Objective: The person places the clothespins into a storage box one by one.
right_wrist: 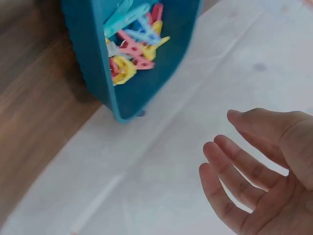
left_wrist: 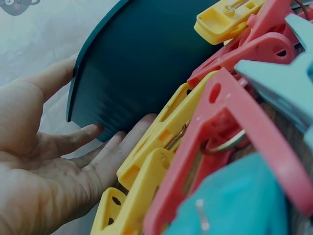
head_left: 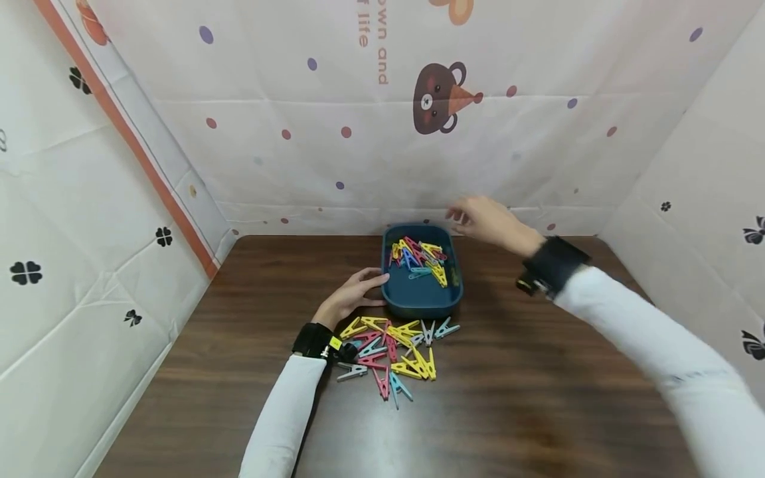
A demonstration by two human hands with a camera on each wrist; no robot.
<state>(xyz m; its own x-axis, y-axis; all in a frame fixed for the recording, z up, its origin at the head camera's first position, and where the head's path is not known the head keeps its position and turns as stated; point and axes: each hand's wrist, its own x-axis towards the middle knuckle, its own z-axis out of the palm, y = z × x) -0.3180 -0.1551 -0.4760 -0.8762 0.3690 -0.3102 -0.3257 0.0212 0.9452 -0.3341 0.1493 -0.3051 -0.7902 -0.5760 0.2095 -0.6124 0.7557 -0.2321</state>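
A dark blue plastic bin (head_left: 421, 302) stands near the far table edge, holding a small heap of coloured clothespins (head_left: 412, 255). My left hand (head_left: 352, 295) is at the bin's left side; in the left wrist view, straight, spread fingers (left_wrist: 134, 132) touch its wall and rim. Right in front of the bin lies a loose pile of yellow, pink, teal and grey clothespins (head_left: 391, 342), partly beneath my left wrist. My right hand (head_left: 484, 218) hovers beyond the bin's far right corner. Its loosely bent fingers (right_wrist: 225, 196) hold nothing in the right wrist view.
The dark wood table (head_left: 251, 385) meets a white printed sheet (head_left: 269, 153) hanging just behind the bin. More white sheeting rises at the left and right sides. Each wrist wears a black strap (head_left: 556, 262) with a small camera.
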